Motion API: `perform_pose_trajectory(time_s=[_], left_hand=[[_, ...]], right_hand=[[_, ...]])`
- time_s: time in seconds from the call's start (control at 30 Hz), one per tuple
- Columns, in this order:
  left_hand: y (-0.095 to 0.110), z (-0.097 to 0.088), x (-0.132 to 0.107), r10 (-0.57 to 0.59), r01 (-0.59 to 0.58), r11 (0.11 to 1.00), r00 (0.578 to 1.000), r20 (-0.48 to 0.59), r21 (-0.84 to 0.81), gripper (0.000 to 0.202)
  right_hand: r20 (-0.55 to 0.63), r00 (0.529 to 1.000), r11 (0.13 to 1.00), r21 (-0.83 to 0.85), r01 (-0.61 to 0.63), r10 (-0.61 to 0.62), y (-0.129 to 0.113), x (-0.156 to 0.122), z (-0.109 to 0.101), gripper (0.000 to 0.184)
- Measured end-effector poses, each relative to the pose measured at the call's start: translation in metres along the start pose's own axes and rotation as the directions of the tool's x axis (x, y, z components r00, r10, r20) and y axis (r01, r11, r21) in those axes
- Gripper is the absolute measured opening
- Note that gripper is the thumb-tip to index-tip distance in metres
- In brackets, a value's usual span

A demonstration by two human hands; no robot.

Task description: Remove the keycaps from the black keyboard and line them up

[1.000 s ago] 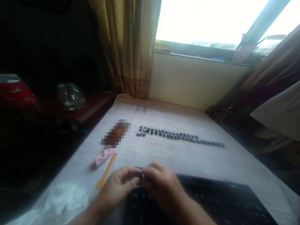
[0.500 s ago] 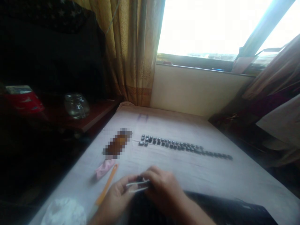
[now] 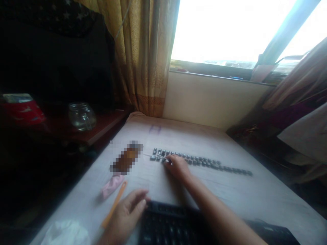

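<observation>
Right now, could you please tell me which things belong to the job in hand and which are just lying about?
Apparently in use: black keyboard, loose keys, thin pale tool in the right hand.
Apparently lying about: pink cloth, orange tool, glass jar.

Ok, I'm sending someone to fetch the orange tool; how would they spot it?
On the pale surface, find the left hand by the left end of the black keyboard. Just left of that hand lies the orange tool. Its slim, straight shape sets it apart from the pink cloth beside it.
</observation>
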State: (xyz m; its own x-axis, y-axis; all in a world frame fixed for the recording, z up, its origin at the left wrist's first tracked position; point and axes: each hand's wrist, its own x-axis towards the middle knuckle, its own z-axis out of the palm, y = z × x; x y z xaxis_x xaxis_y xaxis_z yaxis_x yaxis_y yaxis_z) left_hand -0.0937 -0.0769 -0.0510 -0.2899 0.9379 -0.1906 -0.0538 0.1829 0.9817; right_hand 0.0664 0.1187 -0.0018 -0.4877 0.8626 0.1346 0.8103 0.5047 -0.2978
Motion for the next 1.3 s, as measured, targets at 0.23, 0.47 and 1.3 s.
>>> perform_pose_trajectory(time_s=[0.23, 0.47, 1.3], left_hand=[[0.002, 0.000, 0.000, -0.004, 0.004, 1.000, 1.000, 0.006, 0.003, 0.051], [0.000, -0.002, 0.000, 0.009, -0.009, 1.000, 1.000, 0.009, 0.008, 0.050], [0.026, 0.003, -0.008, 0.121, -0.114, 0.966, 0.993, -0.015, 0.233, 0.043]], right_hand=[[0.031, 1.000, 1.000, -0.006, -0.001, 0.002, 0.002, 0.003, 0.006, 0.025], [-0.014, 1.000, 0.995, 0.099, 0.008, -0.007, 0.001, 0.002, 0.005, 0.028], [0.237, 0.970, 0.650, 0.745, -0.148, -0.052, -0.011, -0.141, -0.051, 0.023]])
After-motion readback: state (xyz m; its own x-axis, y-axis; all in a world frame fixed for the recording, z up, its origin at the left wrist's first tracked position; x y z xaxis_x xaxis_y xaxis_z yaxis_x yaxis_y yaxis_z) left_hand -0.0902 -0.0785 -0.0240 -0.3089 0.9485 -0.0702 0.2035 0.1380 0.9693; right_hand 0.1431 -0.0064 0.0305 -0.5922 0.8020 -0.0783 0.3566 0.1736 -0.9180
